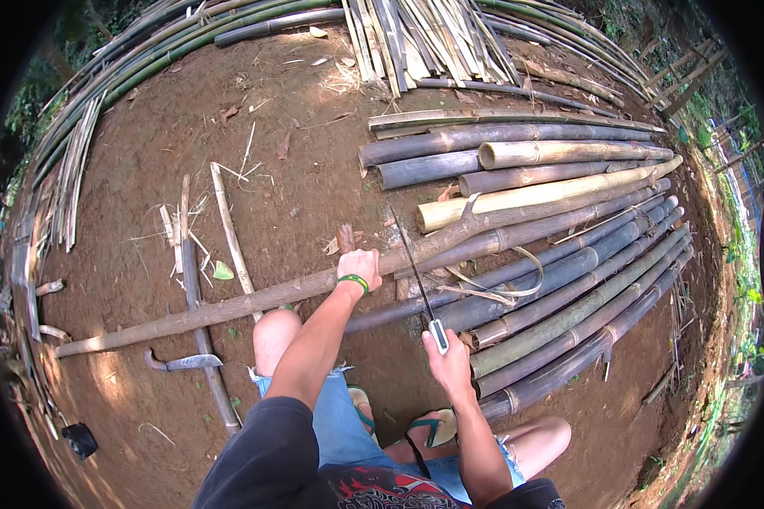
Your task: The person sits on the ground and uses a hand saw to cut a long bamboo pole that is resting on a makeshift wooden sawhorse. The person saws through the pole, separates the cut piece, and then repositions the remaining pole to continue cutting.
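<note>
A long, rough-barked wooden pole (195, 317) runs from the lower left up toward the bamboo on the right. My left hand (361, 268), a green and yellow band on its wrist, is closed round the pole near the middle of the view. In my right hand (452, 366) is the pale grip of a hand saw (439, 336). Its thin, dark blade points away from me and crosses the pole just right of my left hand. Whether the teeth have cut into the bark is too small to tell. My left knee is close beside the pole.
Thick bamboo poles (560, 339) lie side by side on the right. Split bamboo strips (433, 42) are heaped at the far side, with long green bamboo (170, 55) at far left. A machete (191, 363) rests on the soil by a thin dark pole (216, 390). A small black object (80, 440) lies lower left.
</note>
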### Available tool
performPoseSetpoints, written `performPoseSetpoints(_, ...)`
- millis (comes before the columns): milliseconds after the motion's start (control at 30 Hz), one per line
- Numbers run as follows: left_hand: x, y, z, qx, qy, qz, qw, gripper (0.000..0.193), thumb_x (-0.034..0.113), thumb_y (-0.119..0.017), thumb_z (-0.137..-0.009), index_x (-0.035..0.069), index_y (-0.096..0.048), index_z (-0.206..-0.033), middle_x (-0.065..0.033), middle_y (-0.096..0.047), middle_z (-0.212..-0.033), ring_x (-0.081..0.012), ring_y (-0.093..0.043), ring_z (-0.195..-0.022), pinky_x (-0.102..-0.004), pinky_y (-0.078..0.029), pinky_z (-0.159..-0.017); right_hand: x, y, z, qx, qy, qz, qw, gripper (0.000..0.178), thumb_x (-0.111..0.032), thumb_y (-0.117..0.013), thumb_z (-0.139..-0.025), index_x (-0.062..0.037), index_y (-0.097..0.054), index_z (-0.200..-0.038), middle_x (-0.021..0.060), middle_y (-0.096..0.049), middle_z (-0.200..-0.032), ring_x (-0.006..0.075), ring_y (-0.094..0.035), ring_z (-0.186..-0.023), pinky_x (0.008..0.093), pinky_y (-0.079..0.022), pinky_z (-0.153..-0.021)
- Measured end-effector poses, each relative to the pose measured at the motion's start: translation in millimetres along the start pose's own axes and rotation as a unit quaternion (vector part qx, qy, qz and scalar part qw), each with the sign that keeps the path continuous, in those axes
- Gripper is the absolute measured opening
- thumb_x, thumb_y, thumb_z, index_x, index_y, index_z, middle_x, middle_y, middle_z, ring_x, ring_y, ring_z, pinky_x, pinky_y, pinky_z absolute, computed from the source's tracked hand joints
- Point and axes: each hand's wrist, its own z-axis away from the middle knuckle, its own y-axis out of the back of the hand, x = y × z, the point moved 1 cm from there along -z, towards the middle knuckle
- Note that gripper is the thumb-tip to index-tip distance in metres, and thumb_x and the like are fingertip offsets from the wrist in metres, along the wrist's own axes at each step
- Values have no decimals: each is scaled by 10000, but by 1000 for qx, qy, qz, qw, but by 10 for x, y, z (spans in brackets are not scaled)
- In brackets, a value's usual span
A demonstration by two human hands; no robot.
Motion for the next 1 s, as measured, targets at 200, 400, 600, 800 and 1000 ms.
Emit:
performPoseSetpoints(200,-36,11,-55,-11,-2,2,1000,280,236,-694,-775,109,-743,-1019,-138,-771,-1003,-314,-752,-954,-427,-601,-822,73,-16,-43,-13,3,23,1000,459,-420,-682,-955,31,-687,-1040,304,-703,-835,483,-707,-847,523,-547,-761)
performPoseSetpoints(400,-46,23,-151,-18,24,-2,1000,244,227,-661,-802,112,-755,-997,-135,-777,-959,-304,-761,-932,-415,-605,-813,-8,-16,104,-27,9,66,997,440,-405,-687,-950,32,-683,-999,308,-696,-810,499,-697,-830,540,-549,-753)
performPoseSetpoints(600,-34,-41,-133,-5,32,17,999,202,208,-681,-780,86,-751,-925,-158,-776,-926,-310,-768,-892,-415,-612,-772,-112,-58,-285,-26,-7,81,996,437,-390,-692,-951,46,-674,-937,320,-679,-776,511,-688,-801,544,-542,-726)
performPoseSetpoints(800,-108,-101,-120,-3,36,29,999,233,209,-677,-773,84,-730,-963,-159,-769,-891,-325,-765,-855,-438,-608,-741,-221,23,-53,-32,-14,88,995,401,-353,-684,-950,48,-680,-958,345,-678,-818,528,-679,-857,574,-532,-785)
performPoseSetpoints(1000,60,-19,-163,9,38,36,999,183,186,-683,-785,98,-753,-930,-158,-776,-905,-309,-771,-867,-416,-614,-748,-556,-390,-1056,-32,9,142,989,484,-400,-632,-974,80,-686,-993,351,-689,-893,528,-672,-947,571,-534,-840)
